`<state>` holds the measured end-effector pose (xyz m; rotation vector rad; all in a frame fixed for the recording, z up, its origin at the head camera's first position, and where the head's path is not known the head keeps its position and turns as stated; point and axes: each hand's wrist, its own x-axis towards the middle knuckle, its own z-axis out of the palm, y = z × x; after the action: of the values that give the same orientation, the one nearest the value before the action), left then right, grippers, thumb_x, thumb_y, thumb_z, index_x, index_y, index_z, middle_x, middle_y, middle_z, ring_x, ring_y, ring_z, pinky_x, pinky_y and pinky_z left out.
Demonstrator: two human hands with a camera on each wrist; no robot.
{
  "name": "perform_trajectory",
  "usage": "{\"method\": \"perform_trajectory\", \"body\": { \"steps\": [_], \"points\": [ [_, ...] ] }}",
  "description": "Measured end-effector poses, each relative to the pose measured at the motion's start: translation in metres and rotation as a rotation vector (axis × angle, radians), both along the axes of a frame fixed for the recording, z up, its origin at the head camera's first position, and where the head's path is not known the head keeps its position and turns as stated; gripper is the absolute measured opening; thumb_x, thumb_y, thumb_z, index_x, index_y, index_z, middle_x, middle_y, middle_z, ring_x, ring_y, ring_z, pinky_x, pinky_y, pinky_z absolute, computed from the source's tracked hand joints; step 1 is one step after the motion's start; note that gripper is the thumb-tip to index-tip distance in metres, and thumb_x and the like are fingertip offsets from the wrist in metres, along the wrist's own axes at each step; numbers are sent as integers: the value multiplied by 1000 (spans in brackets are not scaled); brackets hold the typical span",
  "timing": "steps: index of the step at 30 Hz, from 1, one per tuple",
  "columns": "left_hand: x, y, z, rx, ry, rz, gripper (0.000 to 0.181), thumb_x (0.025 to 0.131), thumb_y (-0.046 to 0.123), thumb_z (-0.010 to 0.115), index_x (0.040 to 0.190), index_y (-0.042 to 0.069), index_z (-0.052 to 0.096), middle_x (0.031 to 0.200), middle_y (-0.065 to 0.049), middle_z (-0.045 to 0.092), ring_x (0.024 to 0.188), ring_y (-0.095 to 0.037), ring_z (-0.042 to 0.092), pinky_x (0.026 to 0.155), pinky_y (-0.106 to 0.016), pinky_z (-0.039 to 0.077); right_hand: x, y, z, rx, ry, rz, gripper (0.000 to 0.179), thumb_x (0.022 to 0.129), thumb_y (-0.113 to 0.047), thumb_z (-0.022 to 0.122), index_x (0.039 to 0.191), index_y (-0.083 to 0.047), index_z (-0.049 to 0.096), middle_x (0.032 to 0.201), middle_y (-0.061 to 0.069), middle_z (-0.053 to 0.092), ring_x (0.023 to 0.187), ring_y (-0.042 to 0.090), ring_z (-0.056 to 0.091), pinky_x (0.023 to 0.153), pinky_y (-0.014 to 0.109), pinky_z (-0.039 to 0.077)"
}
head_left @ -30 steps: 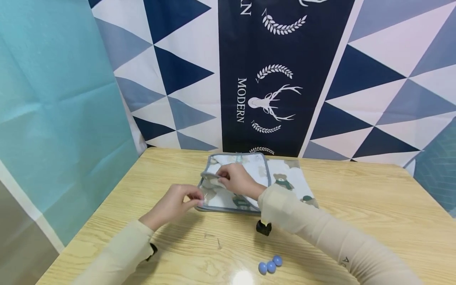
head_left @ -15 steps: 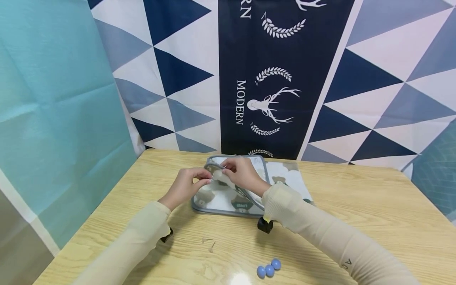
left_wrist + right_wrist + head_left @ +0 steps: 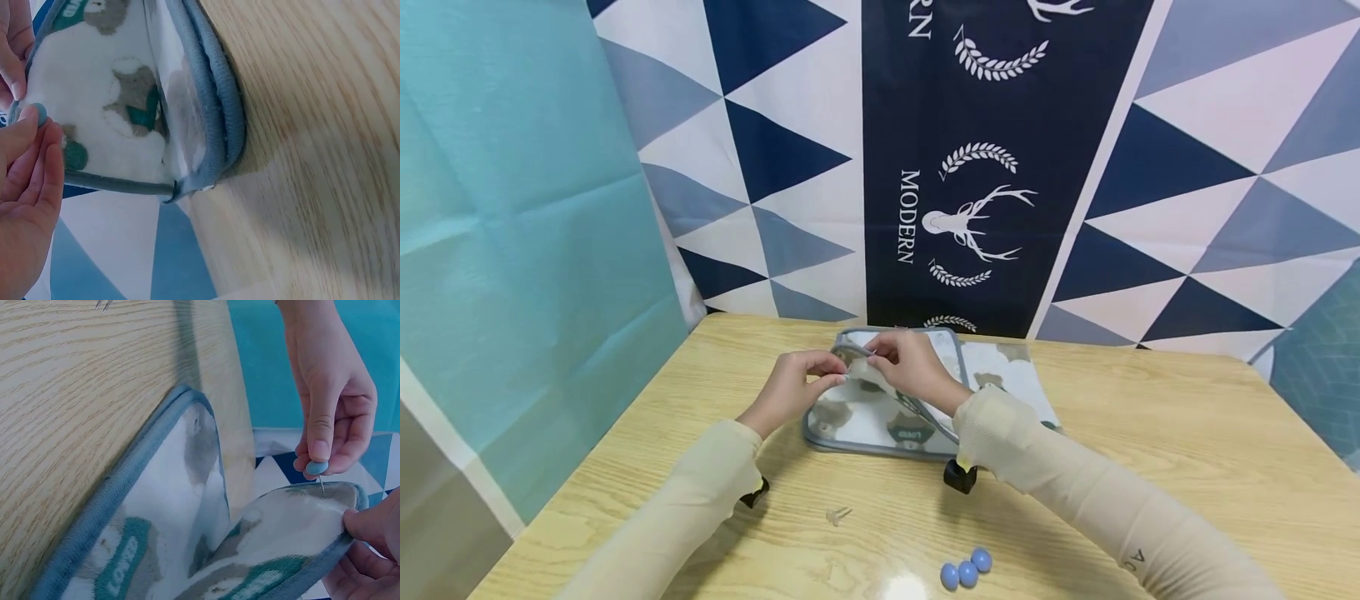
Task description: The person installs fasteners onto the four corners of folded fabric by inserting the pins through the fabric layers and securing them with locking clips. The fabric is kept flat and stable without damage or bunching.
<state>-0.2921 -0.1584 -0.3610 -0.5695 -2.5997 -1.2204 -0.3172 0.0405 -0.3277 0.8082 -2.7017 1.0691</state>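
A white cloth (image 3: pixel 857 425) printed with grey-brown bears and edged in grey-blue lies folded on the wooden table. My right hand (image 3: pixel 910 367) pinches the edge of its upper layer and holds that flap raised. Between thumb and fingers, my left hand (image 3: pixel 793 387) pinches a pin by its round blue head (image 3: pixel 317 468). In the right wrist view, the pin's thin metal shaft (image 3: pixel 322 484) points down at the raised flap near its border. Whether the tip has gone through the fabric, I cannot tell. In the left wrist view, the blue head (image 3: pixel 40 114) shows at the left fingertips.
Three blue round pieces (image 3: pixel 967 572) lie in a row near the table's front. Thin metal pieces (image 3: pixel 837 516) lie left of them. More bear-print cloth (image 3: pixel 1000 367) extends right from under the folded part. Patterned fabric (image 3: pixel 775 167) hangs behind the table.
Over the second, my left hand has moved from the cloth's near left corner up and right to the raised flap. My right hand has shifted slightly, still holding the flap. The last half second shows little movement.
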Motion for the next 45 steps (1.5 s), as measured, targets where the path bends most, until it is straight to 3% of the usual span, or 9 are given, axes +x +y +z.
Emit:
{"method": "perform_trajectory", "body": {
  "steps": [15, 26, 29, 32, 35, 39, 42, 45],
  "points": [
    [-7, 12, -3, 56, 100, 76, 9, 84, 11, 72, 92, 7, 75, 91, -7, 76, 86, -20, 71, 78, -35, 59, 2, 0, -3, -33, 61, 46, 13, 88, -7, 68, 98, -5, 74, 89, 9, 75, 72, 11, 67, 64, 20, 55],
    [-7, 12, -8, 103, 94, 100, 10, 83, 11, 74, 92, 7, 75, 91, -8, 76, 86, -20, 71, 79, -36, 59, 2, -2, -10, -60, 55, 52, 14, 87, -5, 68, 100, -4, 75, 91, 10, 75, 74, 13, 68, 65, 18, 55],
    [-7, 11, -11, 141, 125, 126, 14, 79, 12, 77, 91, 6, 73, 89, -9, 75, 83, -21, 70, 77, -35, 59, 2, -3, -11, -61, 52, 49, 14, 87, -5, 68, 99, -4, 75, 90, 10, 75, 73, 12, 67, 64, 18, 54],
    [-9, 9, -12, 134, 189, 158, 28, 76, 14, 80, 100, 4, 68, 96, -10, 71, 89, -21, 67, 78, -34, 57, 3, -2, -11, -57, 53, 49, 14, 88, -5, 67, 99, -4, 75, 91, 10, 75, 72, 11, 67, 63, 17, 54],
    [-12, 4, -10, 70, 256, 113, 46, 76, 13, 80, 117, 5, 61, 117, -11, 64, 108, -25, 59, 89, -40, 54, 2, -2, -10, -51, 55, 57, 14, 88, -6, 67, 100, -5, 74, 94, 10, 75, 72, 12, 67, 63, 17, 54],
    [-17, -1, -8, -25, 294, -39, 53, 80, 10, 76, 129, 9, 56, 134, -10, 57, 126, -26, 53, 105, -43, 47, 3, -1, -10, -42, 57, 64, 14, 88, -7, 67, 99, -5, 75, 94, 10, 75, 73, 13, 68, 64, 19, 55],
    [-19, -2, -8, -73, 301, -112, 43, 82, 10, 73, 123, 8, 60, 127, -10, 62, 123, -25, 57, 105, -40, 48, 3, -1, -11, -42, 50, 56, 13, 88, -7, 68, 98, -5, 75, 93, 10, 76, 72, 14, 69, 63, 18, 55],
    [-18, -2, -10, -99, 313, -124, 33, 82, 10, 73, 115, 7, 64, 117, -9, 67, 114, -24, 62, 99, -38, 52, 3, -2, -13, -48, 37, 47, 12, 88, -7, 68, 97, -6, 75, 94, 9, 76, 71, 13, 69, 62, 17, 54]
  ]
}}
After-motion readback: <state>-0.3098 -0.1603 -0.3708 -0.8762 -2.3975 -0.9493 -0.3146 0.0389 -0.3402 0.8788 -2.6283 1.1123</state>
